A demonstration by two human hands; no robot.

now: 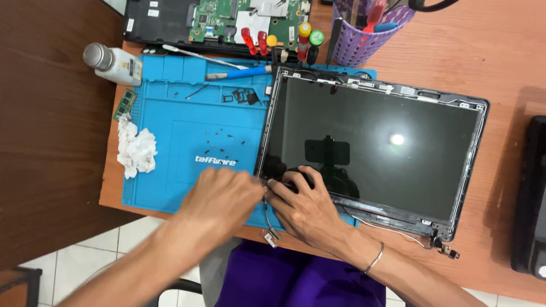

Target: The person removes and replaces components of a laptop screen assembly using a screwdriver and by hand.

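Note:
A laptop display assembly (375, 142) lies face up with its bezel off, its left part resting on a blue work mat (187, 142). My right hand (304, 207), a thin bracelet on its wrist, grips the display's near left corner with curled fingers. My left hand (222, 199) is blurred; its bunched fingertips meet the same corner from the left, and what they pinch is hidden. A thin dark cable (267, 219) hangs from that corner over the table edge. Several tiny screws (224, 136) lie on the mat.
A crumpled white tissue (136, 150), a memory module (125, 105) and a metal-capped bottle (114, 63) are at the mat's left. At the back are an open laptop base (227, 23), red and yellow screwdrivers (278, 42) and a purple basket (364, 34). A black device (532, 199) is at the right.

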